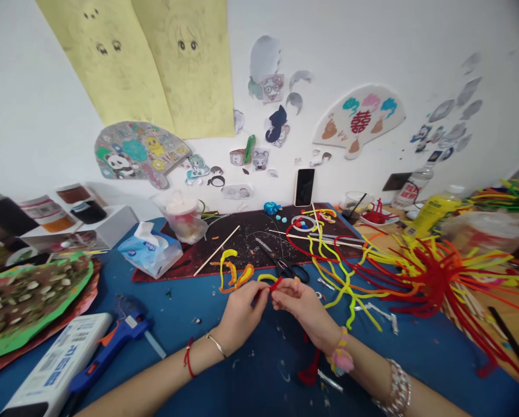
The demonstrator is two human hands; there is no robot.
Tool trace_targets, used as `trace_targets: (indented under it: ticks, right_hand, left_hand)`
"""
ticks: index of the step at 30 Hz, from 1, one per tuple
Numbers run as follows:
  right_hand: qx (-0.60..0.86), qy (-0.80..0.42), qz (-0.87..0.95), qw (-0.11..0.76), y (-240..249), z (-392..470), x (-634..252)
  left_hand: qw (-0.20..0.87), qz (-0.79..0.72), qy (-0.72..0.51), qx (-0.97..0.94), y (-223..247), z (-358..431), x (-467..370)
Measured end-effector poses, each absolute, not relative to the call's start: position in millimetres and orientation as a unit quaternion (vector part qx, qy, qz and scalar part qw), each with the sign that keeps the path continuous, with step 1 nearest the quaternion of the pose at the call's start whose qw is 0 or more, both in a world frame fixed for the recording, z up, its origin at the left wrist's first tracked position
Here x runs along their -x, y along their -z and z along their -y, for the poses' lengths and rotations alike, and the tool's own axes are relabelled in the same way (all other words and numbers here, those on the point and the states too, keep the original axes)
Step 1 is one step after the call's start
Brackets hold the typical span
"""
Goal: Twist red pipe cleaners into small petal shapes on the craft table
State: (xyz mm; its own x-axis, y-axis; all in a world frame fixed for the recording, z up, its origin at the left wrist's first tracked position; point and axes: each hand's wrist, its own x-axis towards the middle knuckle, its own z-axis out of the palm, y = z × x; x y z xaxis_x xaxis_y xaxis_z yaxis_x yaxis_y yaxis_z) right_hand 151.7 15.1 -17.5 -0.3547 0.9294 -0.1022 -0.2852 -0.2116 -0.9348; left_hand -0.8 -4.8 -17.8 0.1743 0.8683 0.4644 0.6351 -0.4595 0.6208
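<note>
My left hand (pixel 246 307) and my right hand (pixel 300 304) meet at the centre, above the blue table cover. Between their fingertips is a small red fuzzy piece (pixel 276 284), pinched from both sides. Just behind the hands lie black-handled scissors (pixel 285 269) and a curled yellow and orange fuzzy piece (pixel 237 277). A dark red fuzzy piece (pixel 310 370) is below my right wrist, partly hidden by it. Yellow pipe cleaners (pixel 344 284) spread out to the right of my right hand.
A blue glue gun (pixel 112 341) and a white box (pixel 59 365) lie at the left. Behind are a tissue pack (pixel 150 249), a lidded cup (pixel 183 214) and a propped phone (pixel 304 187). Red pipe cleaners (pixel 442 272) and a yellow bottle (pixel 435 212) are at the right.
</note>
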Motion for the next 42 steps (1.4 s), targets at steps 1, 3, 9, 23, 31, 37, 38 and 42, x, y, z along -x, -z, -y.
trace_targets:
  ticks: [1, 3, 9, 23, 31, 37, 38, 42]
  right_hand:
    - [0.366, -0.682, 0.454, 0.442, 17, -15, -152]
    - [0.382, -0.656, 0.476, 0.443, 15, -16, -152]
    - [0.398, -0.599, 0.546, 0.43, 8, -17, -155]
    - [0.328, -0.768, 0.365, 0.412, 16, -19, -158]
    - [0.365, -0.653, 0.506, 0.429, 12, -19, -158]
    - [0.381, -0.528, 0.626, 0.43, 7, -17, -161]
    - [0.384, -0.515, 0.635, 0.43, 7, -17, -161]
    - [0.393, -0.445, 0.672, 0.442, 10, -14, -161]
  left_hand:
    - [0.194, -0.509, -0.41, -0.731, 16, 5, -1]
    - [0.309, -0.511, -0.417, -0.685, 11, 4, -4]
    - [0.495, -0.484, -0.34, -0.637, -1, -8, 2]
    - [-0.237, -0.269, -0.21, -0.91, 2, -8, 25]
    - [0.018, -0.396, -0.309, -0.865, 2, -3, 16]
    - [0.296, -0.49, -0.332, -0.75, -13, -3, 9]
    - [0.361, -0.492, -0.327, -0.722, -14, -4, 9]
    - [0.545, -0.472, -0.319, -0.615, -13, -9, 13]
